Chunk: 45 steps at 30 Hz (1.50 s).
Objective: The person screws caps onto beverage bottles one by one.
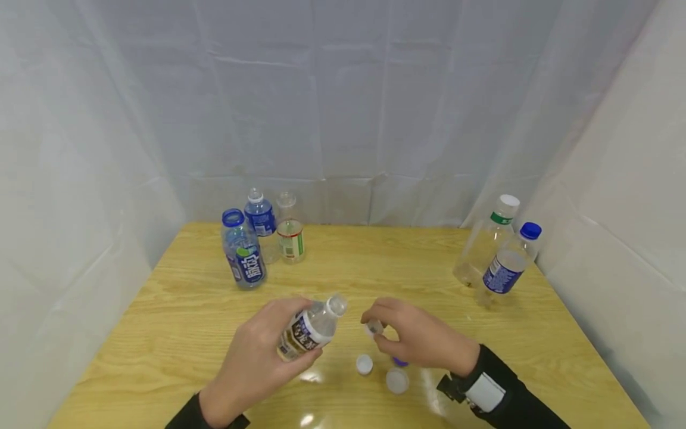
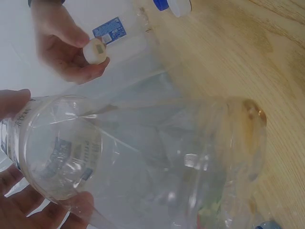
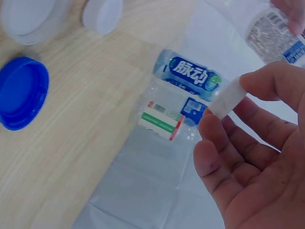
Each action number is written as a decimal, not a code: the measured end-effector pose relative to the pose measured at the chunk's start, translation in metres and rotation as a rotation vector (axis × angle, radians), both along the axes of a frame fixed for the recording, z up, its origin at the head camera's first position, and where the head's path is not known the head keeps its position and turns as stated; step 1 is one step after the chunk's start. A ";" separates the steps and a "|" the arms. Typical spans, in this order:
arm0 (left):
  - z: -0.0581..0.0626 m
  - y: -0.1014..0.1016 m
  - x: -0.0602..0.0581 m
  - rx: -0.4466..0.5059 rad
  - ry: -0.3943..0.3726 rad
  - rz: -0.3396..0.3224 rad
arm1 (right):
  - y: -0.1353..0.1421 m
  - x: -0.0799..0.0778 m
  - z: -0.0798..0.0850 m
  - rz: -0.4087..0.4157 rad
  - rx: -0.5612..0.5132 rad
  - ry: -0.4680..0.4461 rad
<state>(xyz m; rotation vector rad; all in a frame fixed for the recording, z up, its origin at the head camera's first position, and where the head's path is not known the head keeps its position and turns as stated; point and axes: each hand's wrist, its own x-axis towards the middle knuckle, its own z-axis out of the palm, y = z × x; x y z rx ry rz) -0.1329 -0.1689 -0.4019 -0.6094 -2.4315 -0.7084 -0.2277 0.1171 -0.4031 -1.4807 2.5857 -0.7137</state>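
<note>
My left hand (image 1: 262,342) grips a clear plastic bottle (image 1: 304,335) with a dark and white label around its middle. The bottle leans to the right, and its mouth has no cap on it. To the right of that mouth, my right hand (image 1: 420,336) pinches a small white bottle cap (image 3: 228,98) between thumb and fingers; cap and bottle are apart. Below the right hand lie a white cap (image 1: 364,364), a larger pale cap (image 1: 397,380) and a blue cap (image 3: 21,93). In the head view that hand partly hides the blue one.
At the back left stand a blue-tinted bottle (image 1: 243,259), a blue-labelled bottle (image 1: 260,219) and a clear bottle (image 1: 291,241). On the right stand a white-capped bottle (image 1: 482,253) and a blue-capped bottle (image 1: 504,271). Pale sheeting (image 1: 348,107) borders the wooden table (image 1: 161,333).
</note>
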 end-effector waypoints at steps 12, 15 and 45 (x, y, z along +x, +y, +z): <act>-0.005 0.005 0.000 -0.057 0.012 -0.011 | -0.003 0.005 0.033 0.124 -0.232 0.106; -0.004 0.005 0.000 -0.055 0.013 -0.019 | -0.003 0.004 0.041 0.119 -0.258 0.124; -0.009 0.012 -0.001 -0.039 0.004 -0.039 | -0.018 0.010 0.043 0.150 -0.426 0.101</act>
